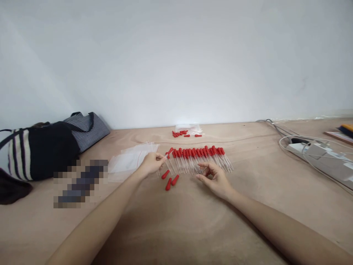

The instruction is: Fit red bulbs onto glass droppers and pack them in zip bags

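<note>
Between the thumb and fingers of my left hand (152, 163) is a dropper (169, 151), its red rubber bulb pointing up and away. My right hand (215, 178) is held with thumb and fingers apart and nothing in it, just in front of a row of droppers (193, 153). Those droppers lie side by side, red bulbs at the far end and clear tubes toward me. A few loose red rubber bulbs (168, 183) lie on the table nearer to me, between my hands. Clear plastic bags (127, 158) are spread under and beyond my left hand.
By the wall, more red bulbs (179, 133) and thin tubes lie beside a clear bag (190, 128). Dark and striped bags (88, 129) stand at left, near a blurred-out item (82, 182). A white power strip (320, 154) with cables (284, 129) lies at right.
</note>
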Tool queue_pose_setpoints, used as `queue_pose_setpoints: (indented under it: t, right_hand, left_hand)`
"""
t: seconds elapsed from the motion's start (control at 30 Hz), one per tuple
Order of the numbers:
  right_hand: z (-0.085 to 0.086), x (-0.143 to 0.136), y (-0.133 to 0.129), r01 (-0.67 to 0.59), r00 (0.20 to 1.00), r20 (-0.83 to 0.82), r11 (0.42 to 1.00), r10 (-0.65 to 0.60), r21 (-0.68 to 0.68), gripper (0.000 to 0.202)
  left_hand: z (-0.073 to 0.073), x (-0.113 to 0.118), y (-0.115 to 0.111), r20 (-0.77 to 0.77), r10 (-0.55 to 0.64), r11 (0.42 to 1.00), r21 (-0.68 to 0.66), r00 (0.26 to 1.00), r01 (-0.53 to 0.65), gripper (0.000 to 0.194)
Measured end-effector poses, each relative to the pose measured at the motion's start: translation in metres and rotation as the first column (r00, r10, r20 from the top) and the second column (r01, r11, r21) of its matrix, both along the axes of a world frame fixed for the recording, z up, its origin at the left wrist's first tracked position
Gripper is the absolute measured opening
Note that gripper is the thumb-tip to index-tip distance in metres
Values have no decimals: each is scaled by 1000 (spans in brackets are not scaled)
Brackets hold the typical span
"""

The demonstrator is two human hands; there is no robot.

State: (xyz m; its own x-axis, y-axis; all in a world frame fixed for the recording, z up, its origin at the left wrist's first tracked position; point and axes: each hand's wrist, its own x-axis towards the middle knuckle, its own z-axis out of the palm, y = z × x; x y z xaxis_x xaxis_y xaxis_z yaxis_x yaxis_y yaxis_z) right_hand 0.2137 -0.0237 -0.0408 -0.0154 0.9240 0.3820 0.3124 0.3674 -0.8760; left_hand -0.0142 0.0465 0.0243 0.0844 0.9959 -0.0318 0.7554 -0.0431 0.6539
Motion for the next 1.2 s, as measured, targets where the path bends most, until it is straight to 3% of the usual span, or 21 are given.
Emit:
queue_pose_setpoints:
  t: [0.17,0.4,0.67,0.87,1.0,1.2]
  right_hand:
    - [0,0,-2,2,999,32,1000,-1,-21,29]
    - [2,-2,-4,-11,998,67,1000,11,5,26]
    - [7,-3,-7,-33,986,162,999,27,34,22]
    - [11,-21,-10,-237,904,407,946,132,220,17]
    - [13,-45,-6,-344,804,583,892,118,294,26]
    - [16,-65,8,-292,777,626,921,71,259,16]
  left_hand:
    - [-11,22,14,-110,64,998,29,992,-62,18]
    - [-16,36,23,-272,42,994,104,961,-14,9]
    - [-5,15,22,-403,69,992,123,912,-20,22]
    - [-2,-5,16,-492,83,995,87,867,-46,21]
    - [-4,-1,15,-503,45,999,39,863,-30,27]
    - [-5,10,23,-494,54,997,-29,868,-78,24]
